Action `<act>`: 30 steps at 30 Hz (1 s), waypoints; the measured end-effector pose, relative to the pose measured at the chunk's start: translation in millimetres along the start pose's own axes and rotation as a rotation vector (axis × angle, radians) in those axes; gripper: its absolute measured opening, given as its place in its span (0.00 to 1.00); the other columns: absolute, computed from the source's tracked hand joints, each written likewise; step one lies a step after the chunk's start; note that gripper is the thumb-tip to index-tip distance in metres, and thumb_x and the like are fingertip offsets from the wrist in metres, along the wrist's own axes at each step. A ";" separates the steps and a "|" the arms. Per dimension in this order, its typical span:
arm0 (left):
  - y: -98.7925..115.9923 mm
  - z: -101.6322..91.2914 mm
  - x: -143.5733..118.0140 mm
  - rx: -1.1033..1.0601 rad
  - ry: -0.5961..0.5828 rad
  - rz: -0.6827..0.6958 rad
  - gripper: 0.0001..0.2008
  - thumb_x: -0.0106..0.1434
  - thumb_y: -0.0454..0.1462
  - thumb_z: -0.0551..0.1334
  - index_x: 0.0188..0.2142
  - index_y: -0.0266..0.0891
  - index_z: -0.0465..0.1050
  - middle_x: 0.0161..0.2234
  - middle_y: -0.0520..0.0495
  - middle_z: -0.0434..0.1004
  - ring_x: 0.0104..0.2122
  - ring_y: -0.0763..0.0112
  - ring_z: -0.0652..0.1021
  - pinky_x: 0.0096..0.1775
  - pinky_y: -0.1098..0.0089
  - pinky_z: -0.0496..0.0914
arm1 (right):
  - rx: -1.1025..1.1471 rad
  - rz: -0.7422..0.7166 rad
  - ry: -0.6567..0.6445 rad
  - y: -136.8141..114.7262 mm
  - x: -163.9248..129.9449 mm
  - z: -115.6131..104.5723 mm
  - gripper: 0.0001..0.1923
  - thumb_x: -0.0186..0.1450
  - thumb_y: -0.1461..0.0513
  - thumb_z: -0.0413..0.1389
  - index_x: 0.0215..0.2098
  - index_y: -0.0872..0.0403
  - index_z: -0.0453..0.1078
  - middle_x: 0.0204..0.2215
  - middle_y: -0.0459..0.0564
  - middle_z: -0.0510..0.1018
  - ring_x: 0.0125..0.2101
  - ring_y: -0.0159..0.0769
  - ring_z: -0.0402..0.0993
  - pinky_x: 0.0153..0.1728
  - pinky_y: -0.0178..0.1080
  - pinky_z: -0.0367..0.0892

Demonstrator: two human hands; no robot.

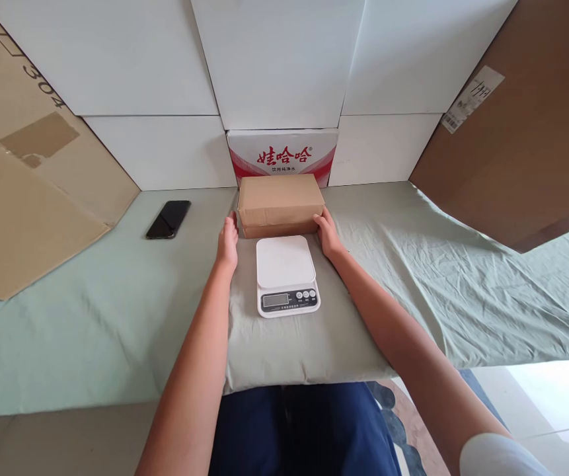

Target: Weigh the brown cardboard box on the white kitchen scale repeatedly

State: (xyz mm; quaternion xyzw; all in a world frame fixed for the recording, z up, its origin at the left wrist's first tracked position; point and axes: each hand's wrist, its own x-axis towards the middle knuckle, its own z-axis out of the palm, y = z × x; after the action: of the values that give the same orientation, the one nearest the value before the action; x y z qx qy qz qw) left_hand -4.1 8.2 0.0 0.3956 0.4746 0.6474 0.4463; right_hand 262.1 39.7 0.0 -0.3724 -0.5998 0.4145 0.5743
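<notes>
Two bare hands bracket a small cardboard box point(280, 203) that sits near the back edge of the worktop. The left hand point(227, 243) lies flat and open, fingers together, its fingertips touching the box's left end low down. The right hand point(328, 235) is likewise open, fingers extended along the box's right end, palm turned inward against it. Neither hand is clenched; both press the sides lightly, and whether the box is lifted off the surface cannot be told.

The box is plain brown corrugated card, rectangular, with sharp edges and a slightly bulging front seam. Just in front of it, between the forearms, stands a white kitchen scale point(287, 275) with a smooth rounded-square platform and a dark display strip with small buttons. A pale green cloth point(413, 277) covers the worktop, matte and creased, most wrinkled toward the right edge. A glossy black phone point(168, 219) lies flat toward the back left corner. Behind the box leans a white carton point(283, 154) with red printing, against smooth white panels.
</notes>
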 end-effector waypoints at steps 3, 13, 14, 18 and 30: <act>-5.9 3.6 -2.9 0.010 -0.073 0.078 0.44 0.60 0.68 0.56 0.62 0.40 0.72 0.71 0.37 0.64 0.72 0.51 0.61 0.71 0.55 0.56 | 0.040 0.028 -0.008 -7.2 -4.1 4.4 0.28 0.64 0.52 0.54 0.62 0.45 0.66 0.64 0.44 0.74 0.65 0.48 0.66 0.71 0.56 0.58; 17.2 -1.6 -20.2 0.131 -0.076 0.347 0.38 0.65 0.65 0.54 0.61 0.42 0.73 0.64 0.39 0.74 0.68 0.54 0.69 0.67 0.59 0.63 | 0.033 -0.145 -0.033 -36.9 -12.9 10.5 0.30 0.64 0.52 0.55 0.64 0.43 0.65 0.65 0.45 0.72 0.66 0.49 0.63 0.70 0.54 0.59; 21.2 -1.4 -27.9 0.129 -0.079 0.365 0.39 0.65 0.65 0.54 0.63 0.43 0.71 0.64 0.39 0.74 0.68 0.54 0.69 0.67 0.59 0.63 | 0.024 -0.158 -0.029 -42.0 -17.6 10.8 0.30 0.64 0.51 0.56 0.64 0.43 0.64 0.64 0.47 0.72 0.65 0.50 0.64 0.69 0.55 0.61; 31.9 -4.3 -74.0 0.122 -0.135 0.381 0.39 0.67 0.64 0.52 0.67 0.43 0.67 0.66 0.39 0.72 0.69 0.53 0.68 0.68 0.57 0.61 | 0.006 -0.197 -0.011 -57.9 -50.6 7.5 0.35 0.64 0.46 0.59 0.67 0.41 0.60 0.64 0.49 0.71 0.64 0.50 0.66 0.69 0.54 0.62; 26.8 -29.2 -164.1 0.106 -0.193 0.283 0.43 0.65 0.67 0.49 0.69 0.47 0.64 0.71 0.41 0.64 0.72 0.48 0.61 0.70 0.51 0.58 | -0.052 -0.126 -0.010 -68.9 -137.9 3.1 0.37 0.67 0.45 0.59 0.70 0.42 0.56 0.65 0.52 0.69 0.64 0.49 0.67 0.67 0.54 0.65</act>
State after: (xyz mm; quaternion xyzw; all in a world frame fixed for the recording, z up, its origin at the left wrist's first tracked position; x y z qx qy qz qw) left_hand 10.5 -159.9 4.5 0.5419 0.4026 0.6368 0.3726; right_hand 269.7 -113.9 11.3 -0.3468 -0.6356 0.3637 0.5861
